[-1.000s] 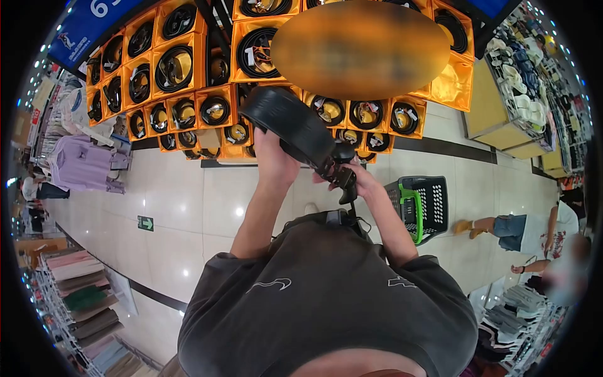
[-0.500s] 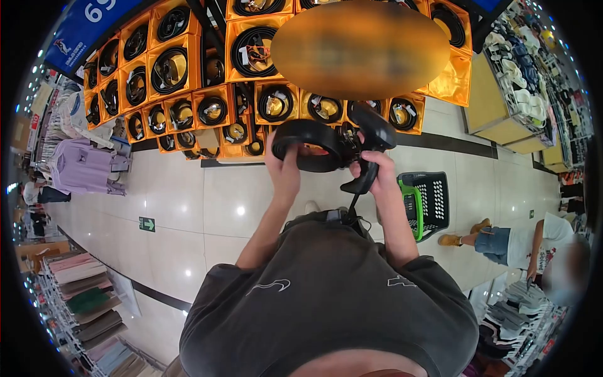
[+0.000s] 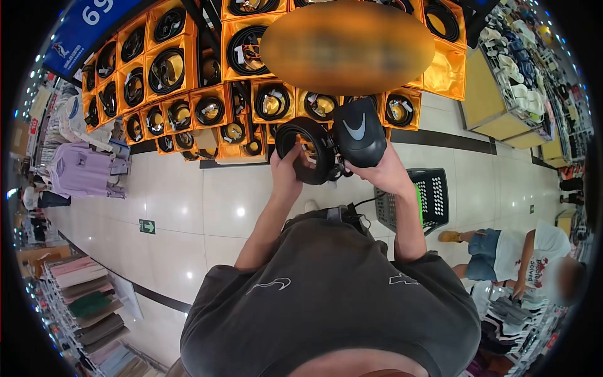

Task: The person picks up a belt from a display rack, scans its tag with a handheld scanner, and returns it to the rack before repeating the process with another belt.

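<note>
Fingers of your left hand [image 3: 287,177] curl around the coiled black belt [image 3: 322,157], centre of the frame; your right hand [image 3: 391,174], partly closed, grips the adjoining black casing [image 3: 359,139]. You've just turned its grey-marked face into view; beyond, orange boxes [image 3: 445,76] span the top.

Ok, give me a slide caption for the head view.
Left hand holds a coiled black belt, right hand holds a black device, in front of orange boxes.
</note>
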Action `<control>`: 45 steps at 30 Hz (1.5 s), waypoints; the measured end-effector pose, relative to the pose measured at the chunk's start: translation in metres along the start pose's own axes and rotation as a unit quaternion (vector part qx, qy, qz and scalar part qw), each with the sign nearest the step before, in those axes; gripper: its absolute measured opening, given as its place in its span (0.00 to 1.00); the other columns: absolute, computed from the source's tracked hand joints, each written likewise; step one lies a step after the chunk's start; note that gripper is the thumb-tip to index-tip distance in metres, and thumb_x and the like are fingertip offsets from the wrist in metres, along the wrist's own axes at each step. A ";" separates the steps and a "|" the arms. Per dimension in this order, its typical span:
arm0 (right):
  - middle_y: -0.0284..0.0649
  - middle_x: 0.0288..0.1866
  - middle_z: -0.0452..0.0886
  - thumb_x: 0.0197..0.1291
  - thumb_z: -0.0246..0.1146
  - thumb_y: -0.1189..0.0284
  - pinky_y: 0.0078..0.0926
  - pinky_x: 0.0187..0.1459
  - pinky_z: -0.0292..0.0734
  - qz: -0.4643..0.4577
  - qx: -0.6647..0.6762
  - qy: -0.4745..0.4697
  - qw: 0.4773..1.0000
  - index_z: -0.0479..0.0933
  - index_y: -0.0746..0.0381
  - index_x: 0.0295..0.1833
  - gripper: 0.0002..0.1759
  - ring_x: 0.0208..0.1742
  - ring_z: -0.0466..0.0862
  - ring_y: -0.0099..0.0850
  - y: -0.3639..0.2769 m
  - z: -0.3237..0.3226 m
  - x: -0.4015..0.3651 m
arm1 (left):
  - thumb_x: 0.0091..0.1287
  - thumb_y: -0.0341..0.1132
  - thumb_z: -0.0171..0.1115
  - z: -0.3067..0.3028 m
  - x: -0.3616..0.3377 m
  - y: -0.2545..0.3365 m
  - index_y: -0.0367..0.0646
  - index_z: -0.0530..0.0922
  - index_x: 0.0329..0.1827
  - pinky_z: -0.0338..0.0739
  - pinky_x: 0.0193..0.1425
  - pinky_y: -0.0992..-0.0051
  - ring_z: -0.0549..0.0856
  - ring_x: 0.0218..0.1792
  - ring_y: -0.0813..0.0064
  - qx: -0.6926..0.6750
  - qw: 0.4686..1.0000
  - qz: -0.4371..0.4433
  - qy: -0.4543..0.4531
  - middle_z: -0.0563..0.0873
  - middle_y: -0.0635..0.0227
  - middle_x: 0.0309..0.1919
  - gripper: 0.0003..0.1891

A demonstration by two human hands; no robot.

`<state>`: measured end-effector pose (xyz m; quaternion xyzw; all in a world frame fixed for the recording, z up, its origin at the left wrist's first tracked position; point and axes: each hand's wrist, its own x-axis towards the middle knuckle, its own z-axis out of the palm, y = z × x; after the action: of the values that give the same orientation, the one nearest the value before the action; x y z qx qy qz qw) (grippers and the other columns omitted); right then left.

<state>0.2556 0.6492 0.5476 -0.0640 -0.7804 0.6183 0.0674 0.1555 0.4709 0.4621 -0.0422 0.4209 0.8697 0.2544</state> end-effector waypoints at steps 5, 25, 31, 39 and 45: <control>0.33 0.38 0.81 0.48 0.73 0.80 0.19 0.30 0.74 0.033 0.108 -0.009 0.994 0.75 0.64 0.49 0.22 0.32 0.79 0.18 0.008 0.006 -0.002 | 0.66 0.25 0.57 -0.004 -0.005 -0.011 0.40 0.74 0.43 0.71 0.27 0.77 0.76 0.23 0.77 -0.022 0.994 -0.110 -0.004 0.76 0.70 0.25 0.05; 0.31 0.43 0.78 0.48 0.74 0.81 0.22 0.44 0.76 0.082 0.268 0.064 0.958 0.76 0.63 0.54 0.25 0.41 0.79 0.21 0.048 0.015 0.010 | 0.69 0.29 0.44 -0.034 -0.009 -0.042 0.24 0.70 0.58 0.80 0.58 0.61 0.84 0.51 0.58 0.021 0.977 -0.199 -0.071 0.82 0.49 0.51 0.19; 0.28 0.33 0.78 0.53 0.73 0.74 0.19 0.31 0.72 0.107 0.203 0.062 0.971 0.78 0.62 0.43 0.14 0.30 0.76 0.17 0.036 0.023 0.021 | 0.72 0.35 0.42 -0.026 -0.013 -0.035 0.31 0.72 0.59 0.81 0.55 0.61 0.84 0.51 0.59 -0.131 0.925 -0.337 -0.112 0.82 0.50 0.50 0.19; 0.29 0.27 0.77 0.58 0.70 0.73 0.17 0.24 0.68 0.058 0.162 0.120 0.978 0.76 0.64 0.40 0.10 0.22 0.74 0.17 0.038 0.031 0.029 | 0.72 0.41 0.49 -0.024 -0.013 -0.058 0.39 0.77 0.47 0.85 0.46 0.68 0.84 0.44 0.64 -0.392 0.837 -0.379 -0.040 0.83 0.61 0.39 0.15; 0.32 0.27 0.78 0.57 0.70 0.72 0.20 0.25 0.70 0.116 -0.002 0.122 0.986 0.77 0.65 0.41 0.11 0.24 0.75 0.18 0.010 0.015 -0.014 | 0.73 0.42 0.48 -0.034 0.011 -0.048 0.42 0.78 0.49 0.86 0.46 0.69 0.84 0.41 0.68 -0.435 0.829 -0.348 -0.044 0.83 0.65 0.39 0.15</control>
<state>0.2667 0.6348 0.5340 -0.2289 -0.7551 0.6077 0.0895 0.1638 0.4743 0.4027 -0.2540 -0.0549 0.8175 0.5141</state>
